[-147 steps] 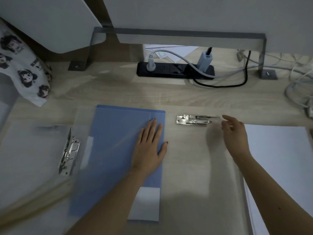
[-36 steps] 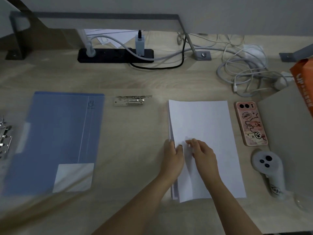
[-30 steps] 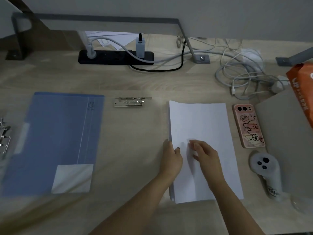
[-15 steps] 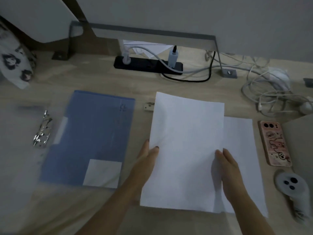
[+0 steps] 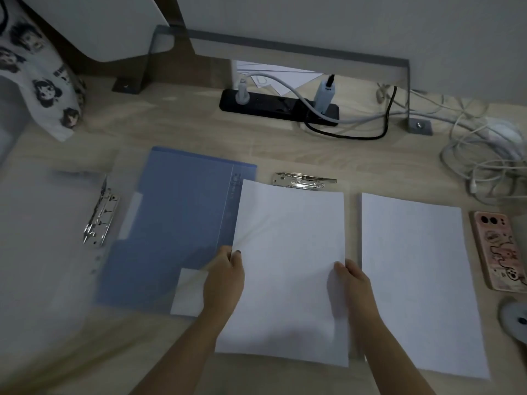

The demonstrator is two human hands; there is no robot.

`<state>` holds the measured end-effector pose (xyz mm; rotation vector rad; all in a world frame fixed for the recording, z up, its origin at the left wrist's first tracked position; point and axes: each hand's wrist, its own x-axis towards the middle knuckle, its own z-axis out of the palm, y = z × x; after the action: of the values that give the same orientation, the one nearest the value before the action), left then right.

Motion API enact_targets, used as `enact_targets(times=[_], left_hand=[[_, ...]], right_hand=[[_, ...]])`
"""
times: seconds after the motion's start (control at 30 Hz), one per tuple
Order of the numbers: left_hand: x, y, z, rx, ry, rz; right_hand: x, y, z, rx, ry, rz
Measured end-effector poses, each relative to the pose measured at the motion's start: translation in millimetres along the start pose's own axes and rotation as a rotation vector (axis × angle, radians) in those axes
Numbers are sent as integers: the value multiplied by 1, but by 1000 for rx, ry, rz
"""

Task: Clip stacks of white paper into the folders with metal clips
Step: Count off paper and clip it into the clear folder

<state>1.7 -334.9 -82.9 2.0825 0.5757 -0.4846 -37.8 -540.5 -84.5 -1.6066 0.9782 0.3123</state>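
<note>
Both hands hold a thin stack of white paper (image 5: 288, 269) above the desk. My left hand (image 5: 225, 277) grips its left edge and my right hand (image 5: 352, 283) grips its right edge. The sheets overlap the right edge of a closed blue folder (image 5: 176, 223) lying flat to the left. A loose metal clip (image 5: 302, 181) lies just beyond the paper's far edge, partly hidden by it. A larger pile of white paper (image 5: 413, 280) rests to the right. At far left, a translucent open folder (image 5: 42, 238) carries a metal clip mechanism (image 5: 99, 215).
A black power strip (image 5: 279, 108) with plugs and cables runs along the back. Tangled white cables (image 5: 484, 161) sit at back right. A pink phone (image 5: 499, 249) and a white controller (image 5: 513, 317) lie at the right edge. A printed cloth bag (image 5: 37, 78) hangs at back left.
The held sheets have moved left, away from the pile on the right, and now overlap the blue folder's edge. The camera view has also shifted left.
</note>
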Motion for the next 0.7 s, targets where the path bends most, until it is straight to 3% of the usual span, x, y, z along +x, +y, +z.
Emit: enact_targets(times=[0.1, 0.5, 0.7], left_hand=[[3, 2, -5, 100, -5, 20], [17, -5, -1, 82, 57, 91], [34, -10, 4, 96, 138, 93]], right_hand=[[-1, 1, 0, 2, -1, 6], [-1, -6, 0, 46, -19, 35], [9, -13, -1, -150, -2, -59]])
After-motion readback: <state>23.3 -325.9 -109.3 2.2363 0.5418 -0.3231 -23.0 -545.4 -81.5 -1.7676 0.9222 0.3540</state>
